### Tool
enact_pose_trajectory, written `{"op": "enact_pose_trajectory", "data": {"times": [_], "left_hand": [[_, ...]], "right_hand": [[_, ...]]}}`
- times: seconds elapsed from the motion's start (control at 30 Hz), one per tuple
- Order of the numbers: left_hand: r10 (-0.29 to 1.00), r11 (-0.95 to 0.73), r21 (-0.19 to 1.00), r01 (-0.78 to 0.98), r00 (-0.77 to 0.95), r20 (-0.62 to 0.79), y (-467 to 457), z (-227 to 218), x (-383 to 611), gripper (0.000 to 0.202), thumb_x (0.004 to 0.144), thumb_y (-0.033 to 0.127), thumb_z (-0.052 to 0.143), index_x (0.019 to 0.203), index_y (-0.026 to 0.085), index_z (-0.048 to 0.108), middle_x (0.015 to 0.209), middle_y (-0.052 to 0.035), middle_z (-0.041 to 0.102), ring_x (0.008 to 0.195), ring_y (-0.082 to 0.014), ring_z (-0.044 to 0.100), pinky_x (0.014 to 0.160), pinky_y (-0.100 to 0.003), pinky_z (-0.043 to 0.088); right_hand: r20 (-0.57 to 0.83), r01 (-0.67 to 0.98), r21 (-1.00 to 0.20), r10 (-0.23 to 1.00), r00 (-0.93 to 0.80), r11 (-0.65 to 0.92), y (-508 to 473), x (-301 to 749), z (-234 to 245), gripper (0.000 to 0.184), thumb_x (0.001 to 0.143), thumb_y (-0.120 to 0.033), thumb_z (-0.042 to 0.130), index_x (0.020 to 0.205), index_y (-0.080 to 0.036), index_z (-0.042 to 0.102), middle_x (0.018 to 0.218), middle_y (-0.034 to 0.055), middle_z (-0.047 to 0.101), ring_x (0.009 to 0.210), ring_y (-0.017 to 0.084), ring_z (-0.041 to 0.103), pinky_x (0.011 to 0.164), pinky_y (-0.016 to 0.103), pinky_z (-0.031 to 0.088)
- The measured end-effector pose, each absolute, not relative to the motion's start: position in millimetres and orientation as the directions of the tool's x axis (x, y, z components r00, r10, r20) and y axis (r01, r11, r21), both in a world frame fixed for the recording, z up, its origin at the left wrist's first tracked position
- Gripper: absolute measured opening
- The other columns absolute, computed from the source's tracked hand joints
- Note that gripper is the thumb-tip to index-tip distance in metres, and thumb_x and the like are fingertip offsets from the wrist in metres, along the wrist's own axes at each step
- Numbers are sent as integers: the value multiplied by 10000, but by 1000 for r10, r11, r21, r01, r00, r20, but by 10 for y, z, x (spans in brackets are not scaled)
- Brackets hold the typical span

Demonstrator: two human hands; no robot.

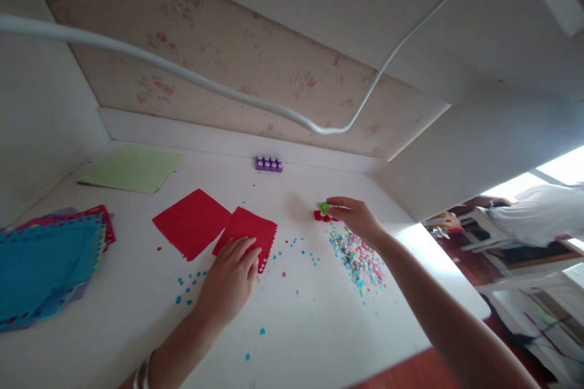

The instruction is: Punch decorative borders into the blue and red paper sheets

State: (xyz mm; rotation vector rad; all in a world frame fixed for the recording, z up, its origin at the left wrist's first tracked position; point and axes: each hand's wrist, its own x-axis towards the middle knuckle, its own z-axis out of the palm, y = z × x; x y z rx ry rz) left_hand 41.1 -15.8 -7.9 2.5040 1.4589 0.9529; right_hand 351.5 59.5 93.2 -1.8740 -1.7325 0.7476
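Observation:
My left hand lies on a red paper sheet with its fingers stretched out over the lower part. That sheet has a scalloped right edge and some punched holes near its lower corner. Just left of it, partly touching, is another red sheet. My right hand closes its fingertips at a small green-and-red craft punch on the white table; the exact grip is small and partly hidden. Beside that hand spreads a heap of tiny coloured paper cut-outs.
Purple mini punches stand in rows by the wall. A pale green paper stack lies back left, punched blue sheets at the left edge. Blue cut-outs are scattered about. A white cable hangs across; a person is at right.

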Motion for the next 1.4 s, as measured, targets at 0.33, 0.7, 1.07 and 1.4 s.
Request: {"op": "enact_pose_trajectory", "data": {"times": [0.33, 0.7, 1.07, 1.4], "left_hand": [[829, -508, 356, 784, 332, 450, -142, -11, 386, 276, 907, 150, 492, 1102, 155, 687, 1174, -113, 677, 1112, -275, 597, 1009, -498, 478], [825, -485, 356, 799, 282, 490, -76, -36, 336, 259, 907, 155, 499, 1085, 164, 686, 1177, -112, 664, 1116, -273, 586, 1012, -501, 467], [909, -300, 296, 907, 177, 377, -44, 58, 244, 270, 930, 240, 491, 1127, 206, 673, 1210, -113, 636, 1053, -303, 576, 823, -451, 484], [967, -108, 275, 955, 36, 253, -31, 87, 203, 526, 880, 414, 584, 1306, 107, 557, 1238, -183, 609, 1050, -353, 544, 862, -499, 425]], "right_hand": [[-55, 938, -340, 994, -90, 66, 1234, 3710, 649, 205, 785, -238, 622, 914, -212, 780, 724, 51, 735, 679, 200, 669, 667, 291, 468], [-142, 957, -183, 957, -254, 227, 1442, 3531, 715, 250, 858, -241, 544, 965, -226, 769, 954, 47, 766, 860, 210, 712, 848, 298, 507], [8, 930, -121, 937, -349, 348, 2269, 2635, 526, 439, 912, -99, 476, 1339, -171, 544, 1422, 108, 513, 1296, 201, 479, 1095, 323, 359], [13, 926, -204, 947, -321, 317, 2369, 2689, 414, 202, 927, -246, 587, 1106, -168, 642, 1185, 108, 609, 1036, 224, 612, 918, 403, 496]]}}
